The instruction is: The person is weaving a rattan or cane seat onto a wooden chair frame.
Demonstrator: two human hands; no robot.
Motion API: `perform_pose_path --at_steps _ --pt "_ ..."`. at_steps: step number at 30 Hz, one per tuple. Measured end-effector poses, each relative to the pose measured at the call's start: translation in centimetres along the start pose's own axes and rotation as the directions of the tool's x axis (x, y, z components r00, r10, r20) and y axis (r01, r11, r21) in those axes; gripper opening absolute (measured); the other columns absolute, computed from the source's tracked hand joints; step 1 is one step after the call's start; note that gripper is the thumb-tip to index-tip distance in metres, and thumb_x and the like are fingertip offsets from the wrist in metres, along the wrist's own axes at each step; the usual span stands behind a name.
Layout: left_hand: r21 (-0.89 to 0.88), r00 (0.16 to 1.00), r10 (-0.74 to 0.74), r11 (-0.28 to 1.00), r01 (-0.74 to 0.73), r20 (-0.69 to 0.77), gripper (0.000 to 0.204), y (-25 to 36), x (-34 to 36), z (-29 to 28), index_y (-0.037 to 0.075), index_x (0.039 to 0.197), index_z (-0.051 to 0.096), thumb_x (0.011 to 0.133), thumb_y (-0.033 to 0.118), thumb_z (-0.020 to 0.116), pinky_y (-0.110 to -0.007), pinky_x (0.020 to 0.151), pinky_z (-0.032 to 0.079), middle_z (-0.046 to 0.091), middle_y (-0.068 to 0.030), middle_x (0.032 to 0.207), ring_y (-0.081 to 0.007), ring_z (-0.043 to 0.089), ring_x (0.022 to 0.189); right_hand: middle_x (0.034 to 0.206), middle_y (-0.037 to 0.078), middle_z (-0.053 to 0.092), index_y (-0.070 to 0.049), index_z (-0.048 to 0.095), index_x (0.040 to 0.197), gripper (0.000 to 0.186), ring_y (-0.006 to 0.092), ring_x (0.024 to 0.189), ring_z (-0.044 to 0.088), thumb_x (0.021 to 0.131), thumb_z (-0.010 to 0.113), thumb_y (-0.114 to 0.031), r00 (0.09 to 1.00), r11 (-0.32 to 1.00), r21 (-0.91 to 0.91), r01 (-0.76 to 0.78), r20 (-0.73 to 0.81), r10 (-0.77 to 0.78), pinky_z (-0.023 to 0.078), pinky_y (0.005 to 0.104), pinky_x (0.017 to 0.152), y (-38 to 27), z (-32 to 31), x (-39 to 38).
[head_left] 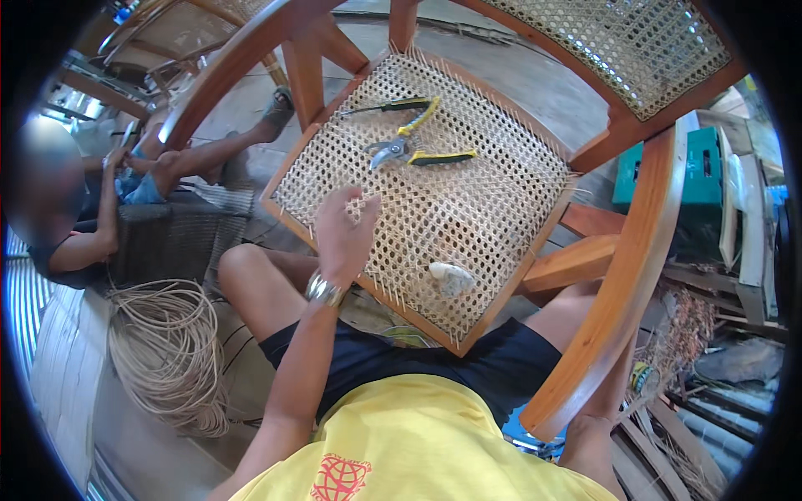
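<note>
My left hand (344, 238), a metal-banded watch on its wrist, is over the near left part of a woven cane seat (501, 188). Its fingers are bent and stand apart from the thumb, with nothing visible between them. Beyond it, pruning shears (397, 152) with yellow and black handles lie spread on the cane. A thin pointed tool (388, 106) with a dark handle lies beside them. Closer to my lap sits a whitish lump (451, 277) of unclear kind. My right forearm (589, 451) passes behind the chair's wooden armrest (622, 309), which hides the hand.
The wooden chair's cane backrest (631, 54) rises at far right. Coiled cane strands (167, 355) lie at left, near a seated person (79, 200). A green crate (668, 175) and scrap wood (668, 451) lie at right. Loose cane ends stick out along the seat frame.
</note>
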State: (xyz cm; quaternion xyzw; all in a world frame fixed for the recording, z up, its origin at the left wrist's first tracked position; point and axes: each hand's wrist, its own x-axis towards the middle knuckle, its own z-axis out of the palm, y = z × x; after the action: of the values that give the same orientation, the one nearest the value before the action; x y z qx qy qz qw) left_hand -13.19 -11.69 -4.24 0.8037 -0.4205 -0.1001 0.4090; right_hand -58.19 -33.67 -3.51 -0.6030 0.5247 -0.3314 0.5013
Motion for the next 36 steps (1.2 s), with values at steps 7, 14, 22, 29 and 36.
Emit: perform_pose_path --at_steps 7,14,22,29,36 --pt "0.234 0.961 0.2 0.941 -0.243 0.193 0.045 -0.5 9.8 4.1 0.005 0.116 0.065 0.085 0.035 0.078 -0.045 0.085 0.052 0.061 -0.0181 0.116 -0.0367 0.064 0.103 0.094 0.002 0.065 0.0 0.065 0.117 0.028 0.0089 0.085 0.06 0.103 0.061 -0.024 0.999 0.993 0.11 -0.031 0.037 0.028 0.05 0.0249 0.08 -0.4 0.0 3.2" --pt "0.222 0.773 0.419 0.793 -0.567 0.476 0.04 1.9 12.8 2.2 0.005 0.104 0.067 0.085 0.039 0.075 -0.046 0.082 0.052 0.064 -0.0172 0.107 -0.0359 0.065 0.095 0.093 0.002 0.066 0.0 0.066 0.116 0.028 0.0096 0.086 0.061 0.101 0.063 -0.024 0.993 0.991 0.105 0.077 0.085 -0.086 0.051 0.0251 0.08 -1.5 1.6 9.4" --pt "0.29 0.594 0.093 0.806 -0.517 0.799 0.045 12.8 17.1 -0.3 0.004 0.087 0.073 0.083 0.049 0.073 -0.04 0.065 0.049 0.07 -0.012 0.075 -0.0256 0.066 0.069 0.104 0.008 0.069 -0.001 0.068 0.118 0.038 0.0149 0.097 0.065 0.103 0.06 -0.034 0.981 0.996 0.07 0.051 0.184 -0.064 0.052 0.0302 0.09 -4.5 2.8 9.8" --pt "0.238 0.482 -0.027 0.893 -0.381 0.876 0.05 21.3 19.6 1.8 0.006 0.093 0.078 0.082 0.055 0.076 -0.03 0.061 0.045 0.065 -0.0012 0.07 -0.0085 0.058 0.068 0.124 0.012 0.067 0.0 0.062 0.131 0.053 0.0198 0.115 0.064 0.104 0.054 -0.045 0.904 0.951 0.274 0.145 0.354 -0.239 0.049 0.0324 0.102 -5.6 5.1 10.3" --pt "0.016 0.282 0.169 0.832 -0.554 0.944 0.047 24.6 17.4 11.5 0.006 0.102 0.078 0.083 0.049 0.074 -0.028 0.062 0.043 0.071 -0.0027 0.075 -0.0099 0.062 0.073 0.152 0.015 0.047 -0.005 0.043 0.151 0.078 0.0286 0.145 0.039 0.098 0.051 -0.061 0.713 0.828 0.487 0.278 0.473 -0.518 0.031 0.0452 0.118 -4.0 6.3 11.1"
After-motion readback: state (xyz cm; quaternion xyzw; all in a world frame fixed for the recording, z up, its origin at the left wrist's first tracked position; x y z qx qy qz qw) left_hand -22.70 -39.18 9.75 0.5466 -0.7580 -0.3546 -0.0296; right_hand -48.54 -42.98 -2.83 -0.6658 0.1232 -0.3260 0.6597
